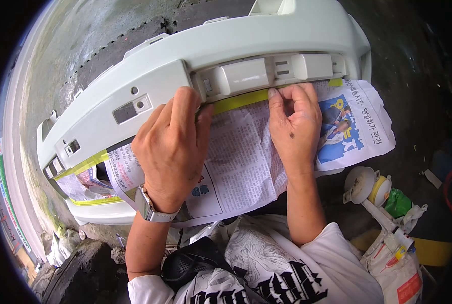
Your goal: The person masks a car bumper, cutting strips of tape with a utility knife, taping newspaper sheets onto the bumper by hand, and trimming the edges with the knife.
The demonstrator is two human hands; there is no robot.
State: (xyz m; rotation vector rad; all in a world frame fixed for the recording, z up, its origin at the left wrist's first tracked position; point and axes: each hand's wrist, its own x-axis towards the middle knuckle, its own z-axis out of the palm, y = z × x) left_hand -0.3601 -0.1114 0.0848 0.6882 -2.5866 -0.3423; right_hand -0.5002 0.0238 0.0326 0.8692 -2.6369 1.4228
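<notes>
A pale bumper-like panel (266, 33) arches across the view, with recessed slots along its lower face. Yellow tape (241, 100) runs under the recess and joins the top of a newspaper sheet (241, 157) to the panel. My left hand (173, 139), with a watch on its wrist, is curled, thumb and fingers pinched at the tape's left part. Thumb and bent forefinger of my right hand (297, 116) close on the tape's edge farther right. More taped newspaper (92, 183) lies at the panel's left end.
A holder with tape rolls (380, 190) and a green bundle (398, 203) stands at the lower right, above a white bag (393, 266). A black respirator-like object (193, 261) rests against my shirt. Rough dark ground (87, 263) shows at the lower left.
</notes>
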